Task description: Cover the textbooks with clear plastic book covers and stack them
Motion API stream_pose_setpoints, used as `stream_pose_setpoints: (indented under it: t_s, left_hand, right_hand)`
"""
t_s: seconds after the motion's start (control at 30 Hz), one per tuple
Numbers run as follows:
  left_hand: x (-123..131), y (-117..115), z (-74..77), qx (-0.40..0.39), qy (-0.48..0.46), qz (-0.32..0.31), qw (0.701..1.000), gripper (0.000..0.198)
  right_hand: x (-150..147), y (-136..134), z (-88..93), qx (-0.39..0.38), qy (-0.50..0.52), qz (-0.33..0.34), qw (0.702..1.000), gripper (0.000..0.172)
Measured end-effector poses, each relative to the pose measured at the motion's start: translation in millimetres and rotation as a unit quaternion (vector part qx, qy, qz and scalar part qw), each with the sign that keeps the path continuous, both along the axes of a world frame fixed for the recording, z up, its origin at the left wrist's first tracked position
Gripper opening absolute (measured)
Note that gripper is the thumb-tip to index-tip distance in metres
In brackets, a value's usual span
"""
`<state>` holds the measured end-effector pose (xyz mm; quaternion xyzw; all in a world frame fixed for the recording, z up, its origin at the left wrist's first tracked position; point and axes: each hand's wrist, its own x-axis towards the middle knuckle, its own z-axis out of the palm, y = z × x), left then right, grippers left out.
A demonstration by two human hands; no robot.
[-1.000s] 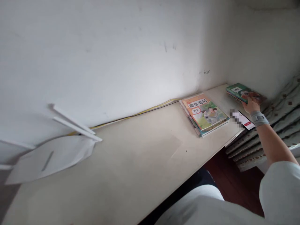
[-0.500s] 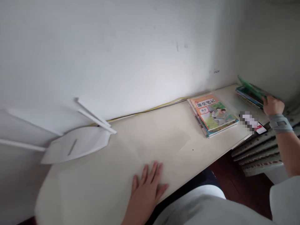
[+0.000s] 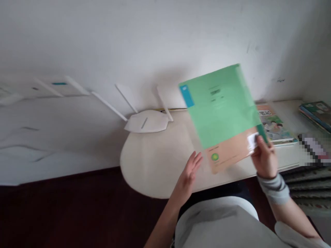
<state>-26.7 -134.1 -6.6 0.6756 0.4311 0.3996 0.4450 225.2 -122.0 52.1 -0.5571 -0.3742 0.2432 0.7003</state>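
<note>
A green book (image 3: 222, 106) with an orange band along its bottom and a blue label in one corner is held up, tilted, above the desk. My right hand (image 3: 266, 158) grips its lower right corner, thumb on the cover. My left hand (image 3: 190, 174) is raised just beside the book's lower left corner, fingers extended and holding nothing. Motion blurs the print on the cover. Partly hidden behind the book lies a stack of books with an illustrated cover (image 3: 275, 129).
A white router (image 3: 148, 122) with upright antennas stands at the desk's back left. At the far right lie another book stack (image 3: 317, 112) and a phone (image 3: 314, 148). The pale desk (image 3: 152, 162) has a rounded left end; folded patterned fabric (image 3: 302, 191) hangs at right.
My right hand has lifted the green book off the far right stack and brought it left, in front of me. My left hand has risen from the desktop. The view has swung left.
</note>
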Motion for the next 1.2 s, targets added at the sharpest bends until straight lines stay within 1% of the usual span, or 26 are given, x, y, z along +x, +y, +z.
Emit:
stream_pose_setpoints:
  t_s: [0.03, 0.07, 0.1, 0.13, 0.17, 0.2, 0.23, 0.27, 0.33, 0.37, 0.4, 0.43, 0.47, 0.5, 0.57, 0.63, 0.73, 0.8, 0.9, 0.97, 1.03, 1.13, 1.2]
  left_hand:
    - [-0.9, 0.2, 4.0, -0.039, -0.073, 0.022, 0.996, 0.072]
    - [-3.2, 0.9, 7.6, -0.076, -0.132, 0.060, 0.987, 0.070]
    - [-7.3, 2.0, 10.3, -0.106, -0.175, 0.111, 0.973, 0.067]
    - [-13.3, 3.4, 11.8, -0.129, -0.204, 0.166, 0.956, 0.064]
    - [-21.2, 5.0, 12.0, -0.146, -0.219, 0.215, 0.941, 0.064]
    - [-30.8, 6.7, 11.0, -0.157, -0.223, 0.252, 0.929, 0.066]
    - [-41.5, 8.4, 9.1, -0.165, -0.218, 0.275, 0.922, 0.067]
    - [-52.9, 9.9, 6.8, -0.172, -0.207, 0.287, 0.920, 0.067]
    - [-75.2, 12.6, 3.3, -0.174, -0.173, 0.286, 0.926, 0.066]
    - [-85.0, 13.8, 3.0, -0.169, -0.157, 0.282, 0.931, 0.066]
    - [-93.5, 15.0, 3.8, -0.164, -0.144, 0.277, 0.936, 0.066]
    - [-100.7, 16.3, 5.6, -0.162, -0.134, 0.272, 0.939, 0.066]
    - [-106.3, 17.7, 8.3, -0.161, -0.128, 0.268, 0.941, 0.066]
    - [-110.7, 19.0, 11.2, -0.160, -0.124, 0.266, 0.942, 0.066]
    - [-115.7, 20.8, 16.3, -0.157, -0.117, 0.268, 0.943, 0.064]
    - [-116.8, 20.2, 17.9, -0.154, -0.111, 0.277, 0.942, 0.063]
    - [-113.9, 14.6, 13.8, -0.161, -0.109, 0.284, 0.939, 0.064]
    - [-110.5, 10.4, 10.5, -0.163, -0.111, 0.273, 0.942, 0.065]
    - [-104.8, 9.3, 10.0, -0.162, -0.112, 0.234, 0.952, 0.065]
    - [-101.6, 12.6, 11.7, -0.165, -0.109, 0.208, 0.958, 0.065]
    - [-100.0, 17.7, 12.2, -0.166, -0.102, 0.194, 0.961, 0.065]
    - [-100.9, 23.8, 8.2, -0.152, -0.074, 0.204, 0.964, 0.064]
    - [-102.4, 24.8, 3.3, -0.139, -0.035, 0.216, 0.966, 0.062]
  right_hand:
    - [-21.7, -1.9, -11.7, -0.015, 0.012, 0.040, 0.999, 0.024]
    - [-39.8, -3.5, -22.6, -0.032, 0.026, 0.093, 0.995, 0.025]
    - [-53.9, -4.5, -32.5, -0.048, 0.019, 0.139, 0.989, 0.028]
    - [-64.2, -4.9, -41.1, -0.063, -0.015, 0.187, 0.980, 0.032]
    - [-70.8, -4.7, -48.4, -0.070, -0.076, 0.234, 0.967, 0.037]
    - [-74.3, -4.0, -54.7, -0.068, -0.164, 0.270, 0.946, 0.043]
    - [-75.2, -2.8, -60.1, -0.062, -0.269, 0.293, 0.916, 0.050]
    - [-74.2, -1.5, -65.1, -0.057, -0.377, 0.299, 0.875, 0.056]
    - [-68.1, 0.7, -74.2, -0.064, -0.559, 0.274, 0.780, 0.062]
    - [-63.6, 1.0, -78.5, -0.076, -0.624, 0.257, 0.734, 0.062]
    - [-58.4, 0.6, -82.3, -0.089, -0.670, 0.246, 0.695, 0.061]
    - [-52.9, -0.8, -85.4, -0.095, -0.701, 0.246, 0.663, 0.059]
    - [-47.2, -2.9, -87.6, -0.095, -0.720, 0.251, 0.640, 0.057]
    - [-41.9, -5.8, -88.8, -0.090, -0.733, 0.256, 0.623, 0.057]
    - [-34.2, -13.3, -88.6, -0.085, -0.747, 0.258, 0.607, 0.056]
    - [-32.6, -21.9, -86.0, -0.093, -0.754, 0.244, 0.603, 0.057]
    - [-40.8, -33.1, -82.0, -0.125, -0.762, 0.203, 0.602, 0.063]
    - [-47.8, -37.3, -80.4, -0.142, -0.763, 0.186, 0.602, 0.064]
    - [-51.7, -38.8, -79.7, -0.148, -0.761, 0.183, 0.604, 0.061]
    - [-49.6, -37.9, -80.0, -0.142, -0.762, 0.187, 0.604, 0.059]
    - [-46.2, -37.1, -80.8, -0.134, -0.763, 0.192, 0.603, 0.059]
    - [-43.0, -36.6, -82.3, -0.126, -0.761, 0.193, 0.607, 0.058]
    - [-42.5, -36.7, -83.2, -0.122, -0.759, 0.191, 0.611, 0.057]
